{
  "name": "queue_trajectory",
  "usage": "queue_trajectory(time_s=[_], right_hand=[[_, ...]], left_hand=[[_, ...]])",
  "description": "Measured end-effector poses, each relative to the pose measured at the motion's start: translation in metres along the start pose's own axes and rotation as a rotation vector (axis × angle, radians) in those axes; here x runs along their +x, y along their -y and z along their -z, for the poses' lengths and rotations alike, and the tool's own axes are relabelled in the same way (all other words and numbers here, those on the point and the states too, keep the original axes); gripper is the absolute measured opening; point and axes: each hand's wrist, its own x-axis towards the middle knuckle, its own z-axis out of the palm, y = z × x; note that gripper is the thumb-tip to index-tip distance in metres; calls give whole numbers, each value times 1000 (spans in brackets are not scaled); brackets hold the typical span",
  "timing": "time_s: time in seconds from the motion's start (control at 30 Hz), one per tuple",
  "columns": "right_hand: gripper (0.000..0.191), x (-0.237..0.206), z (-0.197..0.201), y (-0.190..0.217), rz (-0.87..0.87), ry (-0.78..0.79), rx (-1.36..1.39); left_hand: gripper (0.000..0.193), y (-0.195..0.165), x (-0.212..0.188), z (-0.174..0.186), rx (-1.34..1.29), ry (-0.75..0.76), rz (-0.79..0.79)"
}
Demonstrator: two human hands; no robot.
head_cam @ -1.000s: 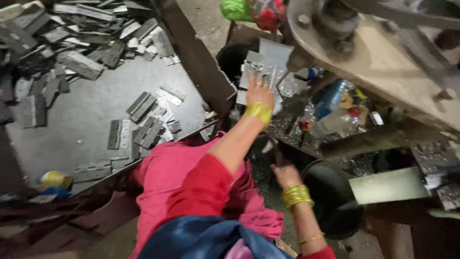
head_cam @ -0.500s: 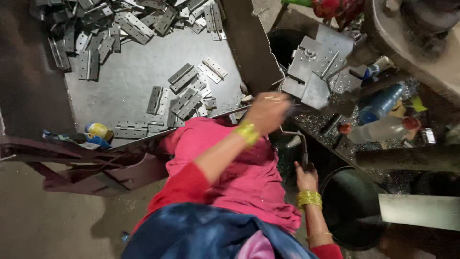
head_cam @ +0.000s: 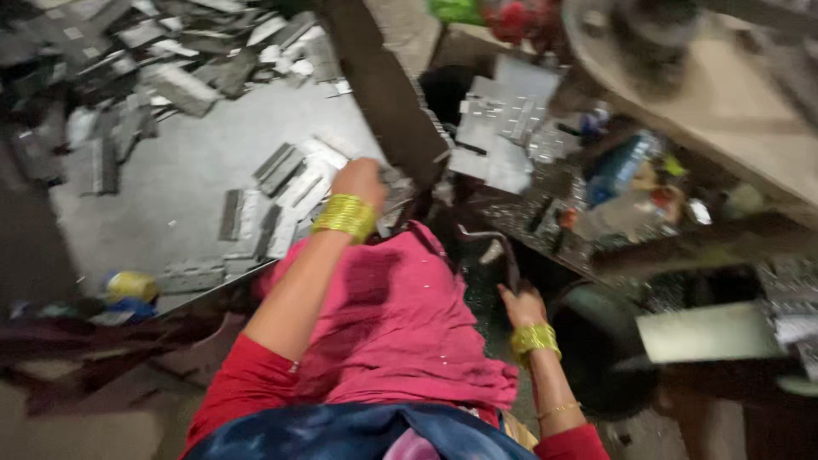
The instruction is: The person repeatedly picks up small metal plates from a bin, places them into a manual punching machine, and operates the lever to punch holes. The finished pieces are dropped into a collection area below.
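Note:
My left hand (head_cam: 362, 181), with yellow bangles at the wrist, reaches over my pink-clad knee to the near right corner of a grey metal tray (head_cam: 187, 162). It rests among small flat metal pieces (head_cam: 285, 183). The fingers are blurred, so a grip is unclear. My right hand (head_cam: 521, 305), also in yellow bangles, is closed around the lower end of a bent metal rod (head_cam: 492, 240) low between my knee and the machine.
A heap of grey metal pieces (head_cam: 128, 60) fills the tray's far side. A dark beam (head_cam: 383, 94) borders the tray. Pale punched plates (head_cam: 503, 128), a blue bottle (head_cam: 626, 162), a dark round pan (head_cam: 601, 341) and a yellow roll (head_cam: 132, 285) lie around.
My left hand has swung from the pale plates on the right over to the tray's metal pieces. My right hand has stayed on the bent rod. The view has shifted.

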Motion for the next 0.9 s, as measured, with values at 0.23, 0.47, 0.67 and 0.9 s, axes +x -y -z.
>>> queue_trajectory(time_s=[0.23,0.47,0.67,0.9], right_hand=[[56,-27,79,49,-140,43,80],[64,-36,124,106,-199,115,3],[68,-17,134,94,-194,172,-116],[57,-31,25,41,-102,-89,68]], left_hand=[[36,-196,13,-92,-180,-208,-321],[33,-196,-12,-119,581,50,-445],[35,-207,33,-126,547,25,-363],[32,-187,33,-144,526,-67,-382]])
